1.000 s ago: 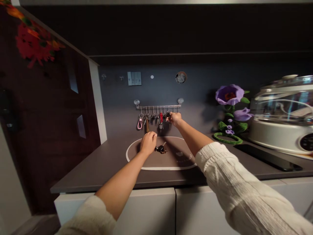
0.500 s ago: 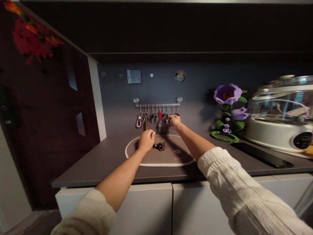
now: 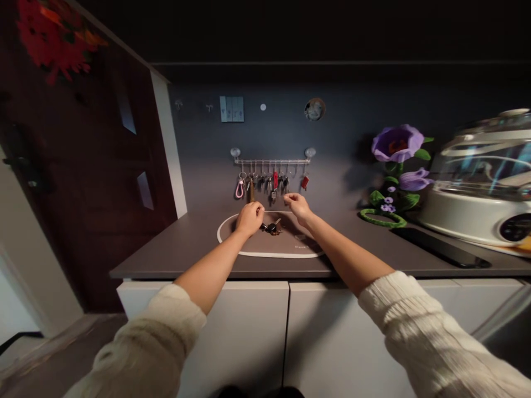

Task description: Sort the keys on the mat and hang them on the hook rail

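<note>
My left hand (image 3: 250, 219) hovers low over the oval mat (image 3: 232, 243), its fingers curled closed. Whatever it may hold is hidden. Just right of it a small bunch of keys (image 3: 272, 227) with black parts lies on the mat. My right hand (image 3: 297, 207) is pinched shut below the hanging rack, apart from it; I cannot make out anything between its fingertips. Along the clear hook rack (image 3: 271, 162) hang several keys, a pink loop strap (image 3: 239, 189), a brown strap (image 3: 251, 190), a red keyring (image 3: 275, 179) and a red tag (image 3: 305, 183) at the right end.
Right of the mat stand purple knitted flowers (image 3: 397, 145) with a green ring base. A black phone-like slab (image 3: 442, 247) lies in front of a white appliance (image 3: 464, 210) with a clear cover. White cabinet doors (image 3: 244, 331) are below the counter; a dark door (image 3: 103, 221) is at left.
My right hand has come down and away from the rack, uncovering the red tag and nearby hooks. My left hand stays over the mat. The view has tilted down slightly.
</note>
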### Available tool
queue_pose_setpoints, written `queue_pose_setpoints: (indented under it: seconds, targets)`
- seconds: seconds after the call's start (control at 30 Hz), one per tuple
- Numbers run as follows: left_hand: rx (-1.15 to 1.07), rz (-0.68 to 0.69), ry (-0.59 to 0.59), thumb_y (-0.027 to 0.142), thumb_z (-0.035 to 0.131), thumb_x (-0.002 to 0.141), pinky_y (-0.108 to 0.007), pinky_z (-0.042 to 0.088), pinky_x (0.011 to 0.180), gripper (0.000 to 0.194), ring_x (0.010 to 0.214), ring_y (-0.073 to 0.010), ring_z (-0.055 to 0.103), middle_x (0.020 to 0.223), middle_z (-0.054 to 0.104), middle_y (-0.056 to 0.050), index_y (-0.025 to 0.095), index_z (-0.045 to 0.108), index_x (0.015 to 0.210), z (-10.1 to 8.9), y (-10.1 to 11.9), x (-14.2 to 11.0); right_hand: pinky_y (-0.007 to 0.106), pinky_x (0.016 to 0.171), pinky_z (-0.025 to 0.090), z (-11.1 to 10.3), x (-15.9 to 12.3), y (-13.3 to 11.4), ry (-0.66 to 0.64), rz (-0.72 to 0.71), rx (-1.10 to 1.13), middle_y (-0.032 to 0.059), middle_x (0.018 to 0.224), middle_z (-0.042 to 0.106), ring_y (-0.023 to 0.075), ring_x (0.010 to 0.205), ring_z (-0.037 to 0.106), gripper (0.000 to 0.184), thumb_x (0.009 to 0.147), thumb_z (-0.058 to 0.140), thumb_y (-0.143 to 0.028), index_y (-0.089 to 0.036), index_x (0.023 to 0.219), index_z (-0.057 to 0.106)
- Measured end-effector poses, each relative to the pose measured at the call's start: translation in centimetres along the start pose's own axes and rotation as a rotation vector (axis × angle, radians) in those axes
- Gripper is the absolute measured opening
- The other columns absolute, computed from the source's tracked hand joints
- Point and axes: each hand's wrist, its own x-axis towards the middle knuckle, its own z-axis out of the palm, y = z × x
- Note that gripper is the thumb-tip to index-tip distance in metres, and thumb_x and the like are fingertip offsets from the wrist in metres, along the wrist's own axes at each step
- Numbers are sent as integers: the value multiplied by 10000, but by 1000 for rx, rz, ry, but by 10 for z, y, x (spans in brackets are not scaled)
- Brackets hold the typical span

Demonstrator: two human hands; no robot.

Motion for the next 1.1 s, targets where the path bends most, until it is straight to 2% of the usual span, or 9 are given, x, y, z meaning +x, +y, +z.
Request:
queue_pose_setpoints:
  seconds: [0.07, 0.23, 0.33, 0.53, 0.77, 0.97, 1.1]
  targets:
    - [-2, -3, -8, 213, 428, 794, -264, 403, 693, 170, 724, -151, 534, 771, 612, -47, 171, 591, 768, -1, 0, 0, 194, 671, 385, 2, -12, 0, -69, -47, 7, -21, 678, 566, 65, 625, 467, 104, 691, 581, -236, -139, 728, 565]
    - [-6, -9, -43, 218, 439, 786, -261, 402, 687, 161, 716, -148, 531, 773, 613, -46, 173, 593, 775, -4, 0, -2, 212, 664, 402, 2, -33, -4, -421, -100, -136, -8, 675, 598, 84, 629, 499, 164, 673, 629, -281, -130, 733, 615]
    - [9, -22, -61, 212, 438, 786, -263, 400, 693, 163, 723, -148, 532, 782, 616, -47, 174, 596, 793, -5, 0, -2, 218, 669, 416, 2, -40, -8, -530, -172, -257, 14, 711, 634, 107, 665, 534, 140, 671, 633, -258, -134, 736, 641]
    - [42, -43, -69, 234, 433, 802, -262, 397, 698, 178, 741, -150, 537, 792, 618, -51, 167, 597, 799, -4, -5, 0, 245, 753, 411, 7, -42, -9, -555, -269, -441, 11, 822, 680, 143, 767, 585, 166, 653, 625, -132, -195, 796, 681]
    - [71, -69, -68, 250, 417, 818, -268, 390, 704, 201, 761, -157, 536, 820, 622, -62, 164, 599, 818, -5, -7, 1, 204, 709, 381, 8, -42, -13, -627, -333, -665, -8, 787, 674, 116, 717, 568, 154, 709, 547, -150, -183, 795, 670]
    - [82, -64, -69, 250, 407, 827, -274, 385, 730, 207, 784, -161, 536, 835, 624, -66, 166, 596, 818, -4, -9, 2, 190, 685, 362, 7, -38, -14, -660, -392, -688, -7, 777, 675, 108, 685, 552, 126, 706, 576, -204, -182, 784, 672]
    - [79, -74, -60, 251, 412, 827, -271, 385, 725, 202, 778, -158, 533, 842, 621, -66, 164, 594, 827, -4, -9, 2, 185, 643, 341, 7, -36, -13, -622, -356, -660, -7, 715, 663, 109, 652, 526, 81, 680, 624, -238, -191, 731, 667]
